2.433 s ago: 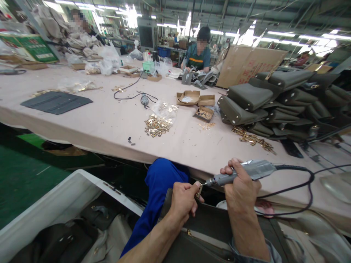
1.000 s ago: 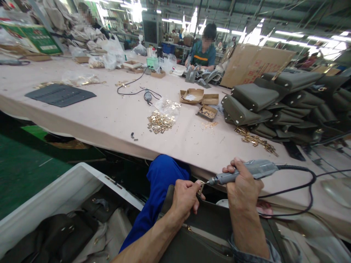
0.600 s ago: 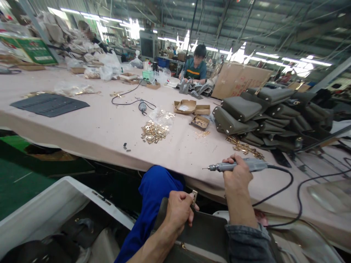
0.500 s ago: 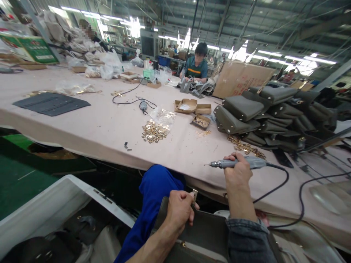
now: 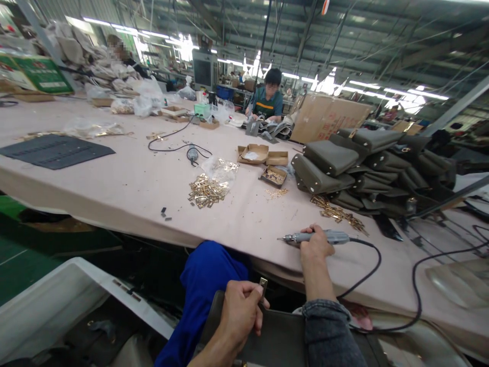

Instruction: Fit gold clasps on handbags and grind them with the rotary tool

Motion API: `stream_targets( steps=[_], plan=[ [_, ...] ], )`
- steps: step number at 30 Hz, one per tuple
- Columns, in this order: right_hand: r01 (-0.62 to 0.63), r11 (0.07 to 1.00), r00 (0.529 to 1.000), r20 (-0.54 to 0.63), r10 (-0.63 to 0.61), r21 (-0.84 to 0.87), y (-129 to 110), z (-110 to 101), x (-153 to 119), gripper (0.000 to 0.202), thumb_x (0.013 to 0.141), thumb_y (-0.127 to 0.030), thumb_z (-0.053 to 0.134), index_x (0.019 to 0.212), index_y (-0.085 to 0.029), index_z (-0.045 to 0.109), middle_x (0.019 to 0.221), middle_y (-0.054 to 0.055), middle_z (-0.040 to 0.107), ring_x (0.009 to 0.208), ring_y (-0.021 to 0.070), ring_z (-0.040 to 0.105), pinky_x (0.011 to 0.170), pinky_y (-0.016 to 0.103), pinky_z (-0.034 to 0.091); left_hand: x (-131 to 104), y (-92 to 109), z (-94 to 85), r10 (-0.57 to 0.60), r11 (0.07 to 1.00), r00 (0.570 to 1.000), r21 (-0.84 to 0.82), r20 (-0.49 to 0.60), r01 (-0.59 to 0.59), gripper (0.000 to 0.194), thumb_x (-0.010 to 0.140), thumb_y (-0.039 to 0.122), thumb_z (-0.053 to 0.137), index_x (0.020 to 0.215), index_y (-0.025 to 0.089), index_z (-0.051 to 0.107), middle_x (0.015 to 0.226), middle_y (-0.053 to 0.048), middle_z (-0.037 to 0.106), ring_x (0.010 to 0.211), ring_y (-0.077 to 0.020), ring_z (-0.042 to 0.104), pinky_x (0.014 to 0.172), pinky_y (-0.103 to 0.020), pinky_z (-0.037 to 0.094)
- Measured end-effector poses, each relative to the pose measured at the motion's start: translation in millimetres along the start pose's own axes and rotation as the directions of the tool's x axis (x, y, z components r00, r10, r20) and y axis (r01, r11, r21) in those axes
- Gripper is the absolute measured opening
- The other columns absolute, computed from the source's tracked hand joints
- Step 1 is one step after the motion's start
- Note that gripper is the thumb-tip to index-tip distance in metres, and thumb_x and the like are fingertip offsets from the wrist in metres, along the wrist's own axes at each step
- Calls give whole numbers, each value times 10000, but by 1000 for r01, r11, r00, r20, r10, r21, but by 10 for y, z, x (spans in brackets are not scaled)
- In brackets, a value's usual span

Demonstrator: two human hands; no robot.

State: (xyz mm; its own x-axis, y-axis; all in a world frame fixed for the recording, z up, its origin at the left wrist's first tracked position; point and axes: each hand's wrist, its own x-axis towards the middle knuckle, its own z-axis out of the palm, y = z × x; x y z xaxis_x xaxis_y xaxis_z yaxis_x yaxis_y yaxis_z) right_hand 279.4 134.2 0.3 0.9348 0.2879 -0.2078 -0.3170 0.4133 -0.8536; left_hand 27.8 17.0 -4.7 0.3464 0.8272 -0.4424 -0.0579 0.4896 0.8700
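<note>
Between the thumb and fingers of my left hand (image 5: 241,308) is a small gold metal plate (image 5: 263,283), pinched and sticking up. Just below that hand a dark olive bag (image 5: 280,331) lies across my lap, partly covered by my forearms. My right hand (image 5: 316,247) is wrapped round a grey electric screwdriver (image 5: 336,236) at the table's near edge. The tool's bit points left, and its black cord runs off to the right. Whether the screwdriver touches the tabletop I cannot tell.
On the table (image 5: 237,224) are a heap of gold fittings (image 5: 208,190), small cardboard boxes (image 5: 254,153) and a second electric screwdriver (image 5: 192,154). Stacked dark bags (image 5: 344,158) stand at right, with more gold fittings (image 5: 336,211) beside them. A white bin (image 5: 76,285) is at lower left. A co-worker (image 5: 269,97) sits opposite.
The view has shifted slightly, moving the scene left and down. The gold plate in my left hand has turned and looks narrower. My right hand has slid a little toward the screwdriver's front.
</note>
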Motion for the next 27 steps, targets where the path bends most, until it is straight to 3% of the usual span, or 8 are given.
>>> stream_targets(
  steps=[5,16,19,21,23,25,27],
  plan=[
    [18,1000,995,-94,-16,16,49,-31,45,379,663,-100,702,795,-240,376,679,-57,589,452,87,506,376,223,508,13,-14,6,-4,1000,1000,17,2,4,571,746,681,647,583,135,674,305,-18,481,231,-98,349,300,-216,255],
    [14,999,994,-106,-10,40,48,-95,104,403,663,-75,698,786,-241,352,682,-66,589,469,83,513,384,211,510,38,-34,-7,-14,999,1000,49,17,13,450,801,557,597,625,147,657,333,-22,509,250,-115,376,320,-224,295],
    [25,999,995,-99,-21,34,32,-115,128,419,669,-87,702,788,-247,334,676,-73,575,463,79,504,392,215,514,5,-61,-2,15,989,999,147,37,-21,346,840,474,586,682,170,636,394,-22,549,294,-145,452,359,-237,323],
    [35,999,995,-90,-33,28,19,-121,140,438,675,-111,717,783,-253,316,657,-83,555,446,78,492,381,217,510,-36,-80,15,148,935,989,322,16,-146,245,872,373,571,724,184,626,514,-48,625,385,-174,553,413,-248,324],
    [41,999,996,-78,-40,20,8,-124,143,446,684,-137,730,778,-255,310,640,-90,534,430,79,482,369,219,504,-81,-88,42,324,802,946,530,2,-276,192,904,278,534,767,190,636,680,-96,702,537,-217,649,507,-283,363],
    [38,999,997,-72,-37,14,3,-125,138,435,698,-149,731,778,-254,317,635,-92,521,426,78,478,367,215,499,-120,-85,74,424,661,905,682,6,-315,212,936,223,483,823,185,659,794,-141,737,674,-266,696,609,-326,402],
    [26,1000,997,-77,-25,13,6,-125,129,405,716,-141,714,778,-250,328,643,-89,520,434,75,481,375,207,501,-151,-81,101,444,557,896,778,17,-291,251,965,210,436,915,169,678,841,-164,749,739,-304,716,656,-357,422]
  ],
)
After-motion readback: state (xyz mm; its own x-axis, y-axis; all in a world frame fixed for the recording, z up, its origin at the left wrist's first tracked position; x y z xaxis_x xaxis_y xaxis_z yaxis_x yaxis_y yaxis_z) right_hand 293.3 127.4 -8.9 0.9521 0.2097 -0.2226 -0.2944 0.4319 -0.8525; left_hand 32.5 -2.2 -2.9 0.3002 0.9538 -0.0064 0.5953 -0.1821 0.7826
